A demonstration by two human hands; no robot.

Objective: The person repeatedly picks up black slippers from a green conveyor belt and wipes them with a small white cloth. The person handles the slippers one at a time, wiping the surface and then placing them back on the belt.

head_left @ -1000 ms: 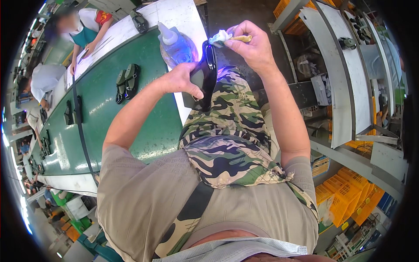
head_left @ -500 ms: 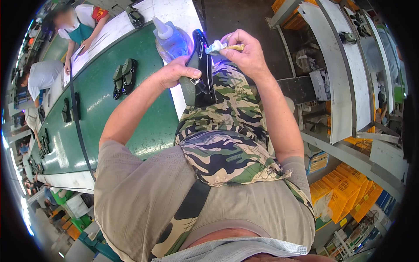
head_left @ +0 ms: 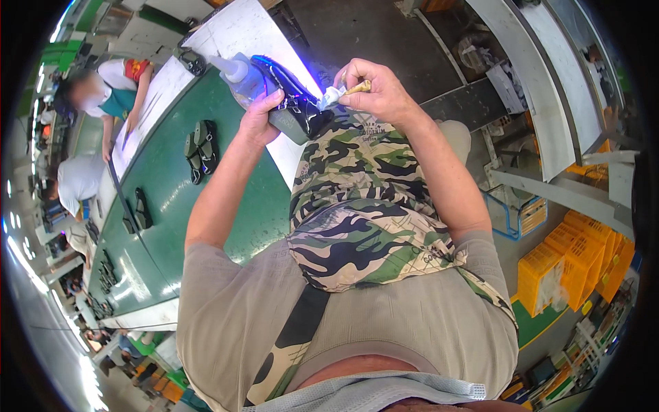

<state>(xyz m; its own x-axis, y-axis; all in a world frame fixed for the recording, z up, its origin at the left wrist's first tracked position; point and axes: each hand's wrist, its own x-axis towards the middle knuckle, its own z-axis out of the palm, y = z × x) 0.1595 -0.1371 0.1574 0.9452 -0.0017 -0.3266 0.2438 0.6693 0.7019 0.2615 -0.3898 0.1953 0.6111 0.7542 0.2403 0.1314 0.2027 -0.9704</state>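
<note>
The left hand (head_left: 261, 118) has its fingers clamped on a shiny black shoe (head_left: 302, 103), up over the white right edge of the table (head_left: 240, 216). The shoe is long from top left to low right. The right hand (head_left: 364, 90) has its fingers pinched on a small white wad (head_left: 332, 96) with a yellow bit. The shoe lies just left of those fingers, and the wad seems to touch its low right end. A bottle (head_left: 241, 77) stands by the shoe, near that same edge.
</note>
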